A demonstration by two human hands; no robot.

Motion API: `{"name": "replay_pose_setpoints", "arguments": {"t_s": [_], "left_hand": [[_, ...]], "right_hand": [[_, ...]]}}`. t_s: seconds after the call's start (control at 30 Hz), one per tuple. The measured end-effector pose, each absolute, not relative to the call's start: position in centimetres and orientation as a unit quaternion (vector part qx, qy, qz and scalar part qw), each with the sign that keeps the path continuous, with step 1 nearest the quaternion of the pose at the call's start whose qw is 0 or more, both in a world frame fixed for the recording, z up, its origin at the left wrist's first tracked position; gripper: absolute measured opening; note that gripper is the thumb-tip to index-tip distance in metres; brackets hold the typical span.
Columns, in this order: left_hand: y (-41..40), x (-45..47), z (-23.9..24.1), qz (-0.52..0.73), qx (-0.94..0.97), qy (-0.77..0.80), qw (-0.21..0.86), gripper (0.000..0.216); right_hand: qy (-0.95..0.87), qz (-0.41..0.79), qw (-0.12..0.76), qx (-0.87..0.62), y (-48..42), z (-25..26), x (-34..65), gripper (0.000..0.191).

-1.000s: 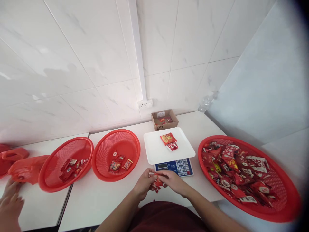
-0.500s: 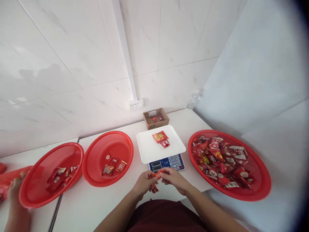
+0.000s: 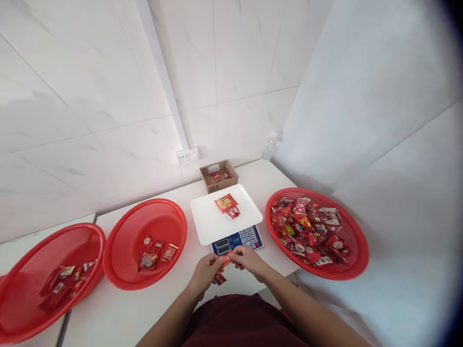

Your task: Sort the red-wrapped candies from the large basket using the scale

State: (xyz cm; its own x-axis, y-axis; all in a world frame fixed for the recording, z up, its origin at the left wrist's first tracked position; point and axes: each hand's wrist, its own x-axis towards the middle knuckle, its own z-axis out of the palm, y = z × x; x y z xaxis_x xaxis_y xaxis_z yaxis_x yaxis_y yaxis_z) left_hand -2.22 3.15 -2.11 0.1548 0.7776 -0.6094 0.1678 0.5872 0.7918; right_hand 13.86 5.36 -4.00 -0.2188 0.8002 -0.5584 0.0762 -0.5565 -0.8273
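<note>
My left hand (image 3: pixel 204 275) and my right hand (image 3: pixel 249 261) pinch a small red snack packet (image 3: pixel 225 260) between them, just in front of the scale. Another red packet (image 3: pixel 219 278) shows below the fingers of my left hand, partly hidden by them. The digital scale (image 3: pixel 249 236) has a blue keypad panel and a white tray (image 3: pixel 206 224). Two packets lie on that tray: a red and gold packet (image 3: pixel 226 203) and a smaller red and white packet (image 3: pixel 232 212) overlapping it.
At the right stands a red mesh basket (image 3: pixel 356 270) heaped with packets. Two more baskets are on the left: a nearer red basket (image 3: pixel 126 231) and a farther red basket (image 3: pixel 21 255), each with several packets. A cardboard box (image 3: pixel 211 185) sits behind the scale, against the wall.
The view has swung right, so the table and baskets sit farther left. Another person's hand at the far left has gone out of view. Both my hands still grip the packet.
</note>
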Motion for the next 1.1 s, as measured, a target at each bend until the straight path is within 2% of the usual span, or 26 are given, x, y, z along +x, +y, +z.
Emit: {"name": "replay_pose_setpoints", "arguments": {"t_s": [0.2, 0.37, 0.5, 0.57, 0.7, 0.83, 1.1], "left_hand": [[2.9, -4.2, -2.3, 0.349, 0.199, 0.552, 0.731, 0.025], [2.2, -4.9, -1.9, 0.384, 0.157, 0.511, 0.753, 0.031], [2.1, -4.6, -1.9, 0.386, 0.194, 0.526, 0.733, 0.033], [2.2, -4.3, -2.1, 0.375, 0.248, 0.544, 0.709, 0.033], [2.5, -3.6, -2.4, 0.353, 0.337, 0.568, 0.662, 0.032], [2.5, -3.1, -2.6, 0.317, 0.315, 0.568, 0.692, 0.040], [2.2, -3.3, -2.6, 0.304, 0.357, 0.576, 0.669, 0.041]], "right_hand": [[-0.352, 0.659, 0.315, -0.585, 10.1, -4.4, 13.0, 0.023], [-0.382, 0.685, 0.263, -0.562, 10.1, -3.8, 12.4, 0.028], [-0.451, 0.742, 0.161, -0.470, 7.2, -3.1, 11.8, 0.033], [-0.463, 0.747, 0.140, -0.457, 6.0, -2.9, 11.5, 0.035], [-0.472, 0.707, 0.178, -0.497, 5.0, -3.1, 11.7, 0.034], [-0.503, 0.681, 0.208, -0.491, 5.0, -3.4, 12.6, 0.032], [-0.472, 0.707, 0.200, -0.488, 4.2, -3.6, 12.8, 0.030]]}}
